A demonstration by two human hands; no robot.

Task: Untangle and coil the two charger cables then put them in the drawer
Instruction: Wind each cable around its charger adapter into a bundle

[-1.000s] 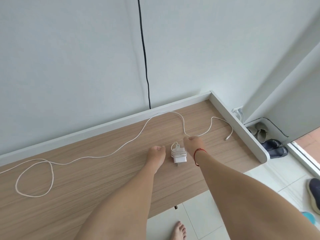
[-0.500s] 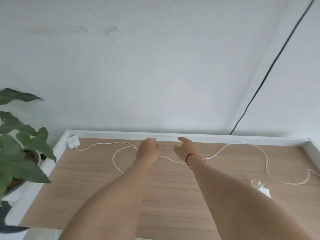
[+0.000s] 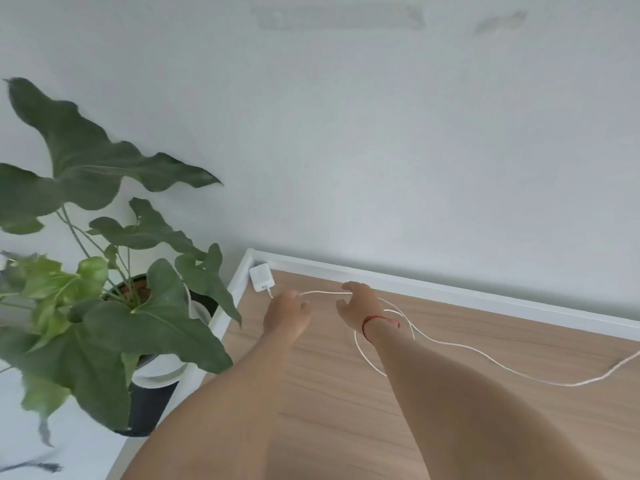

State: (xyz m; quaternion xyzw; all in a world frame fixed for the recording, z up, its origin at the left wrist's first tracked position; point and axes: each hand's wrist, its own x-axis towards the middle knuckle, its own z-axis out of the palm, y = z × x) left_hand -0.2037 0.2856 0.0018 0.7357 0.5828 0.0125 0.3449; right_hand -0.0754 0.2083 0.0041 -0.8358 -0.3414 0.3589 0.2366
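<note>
A long white charger cable lies on the wooden desk top. Its white plug block sits in the desk's far left corner. From the block the cable runs a short way into my left hand, whose fingers are curled on it. A raised stretch of cable spans to my right hand, which pinches it between thumb and fingers. Behind my right wrist, which wears a red string, the cable forms a loop, then trails off to the right edge. The second charger and the drawer are out of view.
A white raised rim borders the desk against the white wall. A large-leaved potted plant stands just off the desk's left edge, its leaves reaching close to my left forearm.
My view has swung left, away from the small coiled charger. Both hands have moved left along the long cable toward its plug block and taken hold of it.
</note>
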